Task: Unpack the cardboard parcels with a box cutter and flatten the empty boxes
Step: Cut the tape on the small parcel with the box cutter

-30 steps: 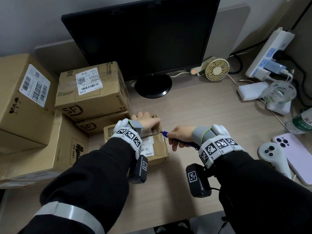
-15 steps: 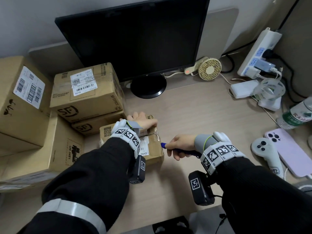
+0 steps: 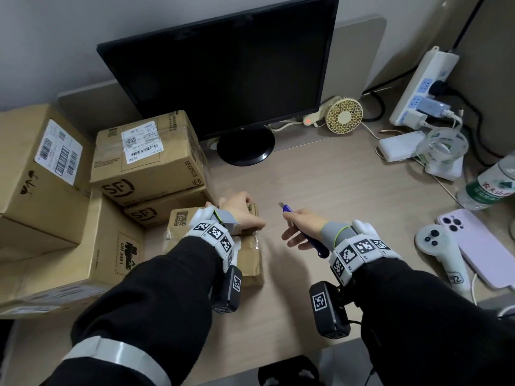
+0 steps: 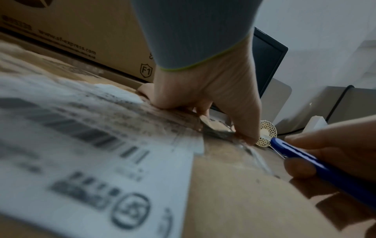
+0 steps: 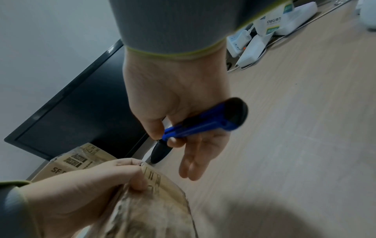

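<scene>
— Parcel (image 3: pixel 252 254) position?
— Near the desk's (image 3: pixel 348 196) front edge, left hand (image 3: pixel 241 211) gripping its top.
— Box cutter (image 3: pixel 302 231)?
— Pinched in the right hand (image 3: pixel 302 228), clear of the parcel; other fingers loose.

Right hand (image 5: pixel 177 103): pinches blue box cutter (image 5: pixel 205 124), other fingers loose
Left hand (image 5: pixel 85 185): grips small parcel (image 5: pixel 154 214) at its top edge
Behind: black monitor (image 5: pixel 81 112), wooden desk (image 5: pixel 305 145)
</scene>
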Demonstrator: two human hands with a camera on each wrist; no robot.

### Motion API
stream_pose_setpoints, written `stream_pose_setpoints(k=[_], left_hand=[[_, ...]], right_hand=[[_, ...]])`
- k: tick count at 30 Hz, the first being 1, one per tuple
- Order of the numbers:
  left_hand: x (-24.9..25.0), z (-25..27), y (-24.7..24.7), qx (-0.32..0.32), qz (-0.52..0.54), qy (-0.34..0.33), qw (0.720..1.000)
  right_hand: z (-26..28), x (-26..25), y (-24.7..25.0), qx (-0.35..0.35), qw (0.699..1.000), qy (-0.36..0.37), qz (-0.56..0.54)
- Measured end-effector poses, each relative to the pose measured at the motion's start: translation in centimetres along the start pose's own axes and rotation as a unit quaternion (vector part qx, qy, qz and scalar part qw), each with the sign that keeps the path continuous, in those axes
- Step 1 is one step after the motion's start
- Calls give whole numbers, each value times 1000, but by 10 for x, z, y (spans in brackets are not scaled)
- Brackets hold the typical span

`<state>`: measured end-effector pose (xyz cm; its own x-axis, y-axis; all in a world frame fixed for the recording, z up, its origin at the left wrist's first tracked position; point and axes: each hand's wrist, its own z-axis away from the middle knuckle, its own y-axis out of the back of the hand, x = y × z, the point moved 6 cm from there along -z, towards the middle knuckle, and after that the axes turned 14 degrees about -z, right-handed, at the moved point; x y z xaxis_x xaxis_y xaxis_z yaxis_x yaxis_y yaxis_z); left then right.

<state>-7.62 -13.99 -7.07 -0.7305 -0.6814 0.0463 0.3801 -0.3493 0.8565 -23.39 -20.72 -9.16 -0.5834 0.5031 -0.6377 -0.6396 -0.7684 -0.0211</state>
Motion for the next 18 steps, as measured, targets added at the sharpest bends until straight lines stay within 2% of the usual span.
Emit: stream_pose_setpoints(k=[6, 9, 12, 15, 18], left_hand=[[-14, 6, 17, 18, 104, -54, 993], [-18, 12, 37, 46, 266, -79, 960], [-12, 21, 54, 62, 309, -138, 939], [-16, 26, 62, 78, 346, -153, 922], [-31, 24, 77, 104, 425, -146, 887]], right_hand=[[-3, 22, -10, -28, 998, -52, 18], [3, 22, -26, -73, 995, -66, 4], [2, 11, -35, -94, 990, -55, -86], [1, -8, -30, -70, 995, -2, -72], [11, -41, -19, -6, 992, 119, -42]])
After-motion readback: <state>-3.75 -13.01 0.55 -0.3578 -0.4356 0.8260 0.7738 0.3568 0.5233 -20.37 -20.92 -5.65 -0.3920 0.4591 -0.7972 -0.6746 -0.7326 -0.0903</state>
